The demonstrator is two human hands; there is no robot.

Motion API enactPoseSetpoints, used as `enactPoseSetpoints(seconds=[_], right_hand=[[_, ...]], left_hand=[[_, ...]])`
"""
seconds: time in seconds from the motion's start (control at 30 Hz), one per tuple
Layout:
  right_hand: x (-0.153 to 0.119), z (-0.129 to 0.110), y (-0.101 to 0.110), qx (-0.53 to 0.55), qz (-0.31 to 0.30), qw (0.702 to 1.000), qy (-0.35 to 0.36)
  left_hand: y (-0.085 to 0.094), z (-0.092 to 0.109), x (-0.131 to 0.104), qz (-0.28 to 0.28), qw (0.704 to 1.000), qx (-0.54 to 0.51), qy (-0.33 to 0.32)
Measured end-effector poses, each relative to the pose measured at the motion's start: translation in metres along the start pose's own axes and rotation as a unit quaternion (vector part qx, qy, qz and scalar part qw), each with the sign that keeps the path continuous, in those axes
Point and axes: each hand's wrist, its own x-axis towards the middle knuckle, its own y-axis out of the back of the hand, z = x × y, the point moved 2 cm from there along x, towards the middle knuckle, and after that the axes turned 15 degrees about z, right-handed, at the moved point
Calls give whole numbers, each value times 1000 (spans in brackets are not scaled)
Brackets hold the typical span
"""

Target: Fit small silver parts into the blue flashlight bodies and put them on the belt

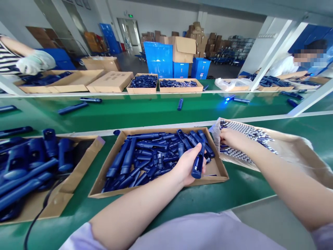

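Observation:
My left hand [188, 165] is wrapped round a blue plastic tube housing [198, 163] with a slot along its side. It is held over the right end of a cardboard tray [158, 131] heaped with blue tubular parts [140, 159], some long and some short. My right hand [230, 136] is at the left end of a plastic-lined box [291, 146], among rows of small silver metal cylinders [249, 130]. Its fingers are bent together, and whatever lies between them is hidden.
At the left, another carton [70, 194] holds larger blue housings beside a black cable [47, 199]. Across a white rail, the green belt [135, 111] carries scattered blue tubes and one glowing blue light [229, 99]. Co-workers' gloved hand [36, 62] and arm [293, 74] show beyond.

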Motion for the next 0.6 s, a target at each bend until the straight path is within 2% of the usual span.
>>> enactPoseSetpoints(seconds=[0.07, 0.13, 0.23, 0.27, 0.33, 0.43, 0.5, 0.6], right_hand=[[2, -1, 4, -5, -9, 1000, 28], [-6, -10, 16, -20, 9, 999, 30], [-33, -44, 43, 31, 124, 990, 54], [-44, -61, 50, 74, 174, 978, 87], [-63, -97, 57, 135, 227, 951, 159], [-79, -132, 51, 167, 220, 938, 209], [-82, -138, 43, 146, 209, 943, 214], [-86, -136, 37, 97, 246, 939, 222]], left_hand=[[-1, 0, -1, -1, 999, -6, 32], [-2, 1, -3, 14, 998, -15, 65], [-5, 3, -5, 39, 993, -11, 109], [-6, 3, -6, 44, 992, -9, 117], [-8, 4, -7, 46, 991, -19, 120], [-9, 2, -7, 32, 992, -54, 108], [-10, 1, -7, 12, 993, -59, 104], [-11, 0, -8, 13, 993, -55, 103]])
